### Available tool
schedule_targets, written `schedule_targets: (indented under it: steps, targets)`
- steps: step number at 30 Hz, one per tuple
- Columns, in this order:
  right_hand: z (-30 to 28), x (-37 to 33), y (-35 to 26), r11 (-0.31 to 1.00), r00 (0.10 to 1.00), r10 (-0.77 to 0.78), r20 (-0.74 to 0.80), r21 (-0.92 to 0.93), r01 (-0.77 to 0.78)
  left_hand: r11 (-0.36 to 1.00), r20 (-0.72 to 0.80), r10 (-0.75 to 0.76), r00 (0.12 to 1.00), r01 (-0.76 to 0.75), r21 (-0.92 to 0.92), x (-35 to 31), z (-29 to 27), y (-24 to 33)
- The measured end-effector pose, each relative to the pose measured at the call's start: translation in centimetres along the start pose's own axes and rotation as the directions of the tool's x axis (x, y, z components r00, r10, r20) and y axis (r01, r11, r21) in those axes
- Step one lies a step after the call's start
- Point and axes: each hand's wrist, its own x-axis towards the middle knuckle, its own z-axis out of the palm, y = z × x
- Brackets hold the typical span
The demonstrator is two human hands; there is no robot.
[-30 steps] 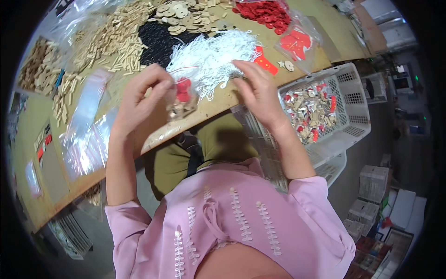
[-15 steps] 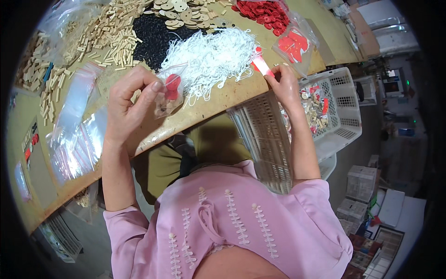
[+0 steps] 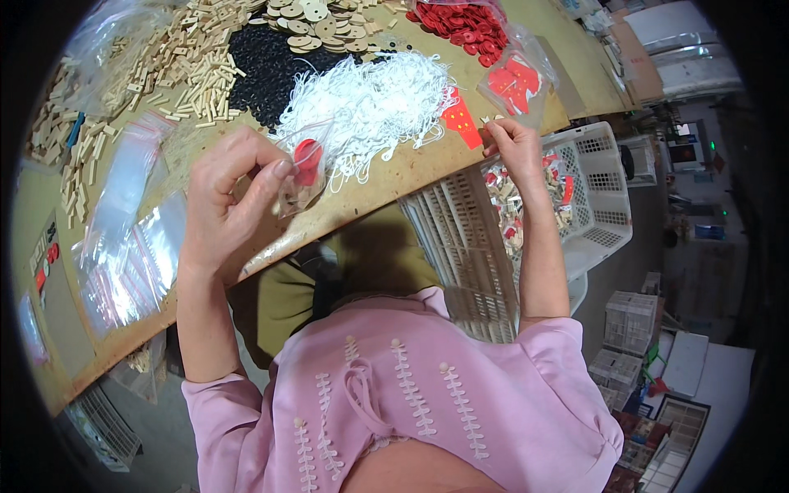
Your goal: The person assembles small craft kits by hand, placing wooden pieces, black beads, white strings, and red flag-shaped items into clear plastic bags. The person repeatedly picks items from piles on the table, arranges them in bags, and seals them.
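My left hand (image 3: 233, 193) pinches a small clear zip bag (image 3: 316, 160) above the table's front edge. Inside the bag show red discs (image 3: 307, 158) and some pale wooden pieces, partly hidden by my fingers. My right hand (image 3: 514, 148) is closed at the near end of a flat red cutout (image 3: 462, 123) with small yellow marks. Its fingertips are partly hidden, and the cutout's far end lies beside a heap of white string loops (image 3: 370, 103). Beyond this hand, a clear bag (image 3: 538, 74) holds more red cutouts (image 3: 514, 86).
Heaps of wooden sticks (image 3: 209, 86), black beads (image 3: 259, 74), wooden discs (image 3: 320, 25) and red discs (image 3: 468, 33) cover the far table. Empty zip bags (image 3: 131, 275) lie at left. A white basket (image 3: 604, 197) with filled packets stands right, beside an upright slatted crate (image 3: 452, 234).
My right hand has drawn slightly toward me, and the red cutout no longer shows a bright glare. The bag in my left hand has turned slightly.
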Motion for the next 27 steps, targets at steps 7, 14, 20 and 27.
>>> schedule_targets:
  steps: [7,14,20,27]
  targets:
    - [0.9,0.5,1.5,0.879,0.961,-0.27,-0.057,-0.421,0.222,1.0,-0.003,-0.016,1.0,0.016,0.009,0.1,0.1,0.6]
    - [0.6,1.8,2.3,0.931,0.996,-0.044,0.072,-0.359,0.066,1.0,0.001,-0.005,1.0,0.005,-0.01,-0.1,0.2,0.8]
    - [0.3,2.3,1.7,0.926,0.998,-0.043,0.055,-0.374,0.06,1.0,-0.001,0.016,1.0,-0.016,-0.003,-0.3,0.2,0.6]
    - [-0.9,3.9,2.1,0.935,0.978,0.094,0.188,-0.354,-0.022,1.0,0.01,0.024,1.0,-0.024,0.01,-0.3,0.2,1.0]
